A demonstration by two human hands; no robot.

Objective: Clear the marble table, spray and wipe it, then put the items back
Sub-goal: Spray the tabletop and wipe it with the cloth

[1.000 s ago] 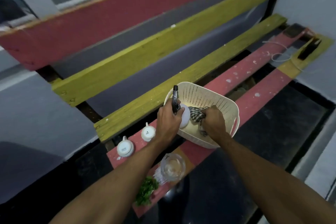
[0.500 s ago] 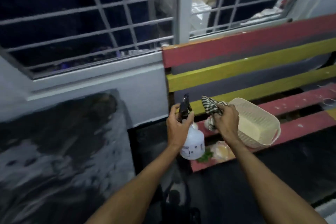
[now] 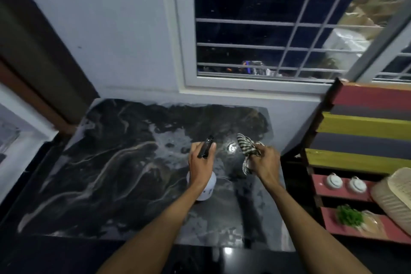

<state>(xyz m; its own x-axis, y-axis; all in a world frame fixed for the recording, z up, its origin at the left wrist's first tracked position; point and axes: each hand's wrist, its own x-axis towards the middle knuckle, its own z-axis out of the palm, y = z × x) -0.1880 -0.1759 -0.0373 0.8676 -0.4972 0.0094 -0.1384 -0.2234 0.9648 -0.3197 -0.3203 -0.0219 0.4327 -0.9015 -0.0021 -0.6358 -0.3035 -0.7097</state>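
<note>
**Head view: spray bottle and cloth held over the marble**

The left hand [image 3: 201, 162] grips the spray bottle [image 3: 205, 189] at its neck, fingers curled round the black trigger head. The white body hangs below the wrist over the marble worktop [image 3: 111, 173]; whether its base touches the stone is unclear. The right hand [image 3: 264, 160] pinches a bunched striped cloth [image 3: 246, 147] just beside it. The bottle looks like light plastic with liquid shifting inside, so the neck hold suits it. The cloth is limp and probably needs spreading under a flat palm. Polished marble will likely turn slick when wet. Two white pots [image 3: 334, 181] sit on painted slats to the right.
</note>
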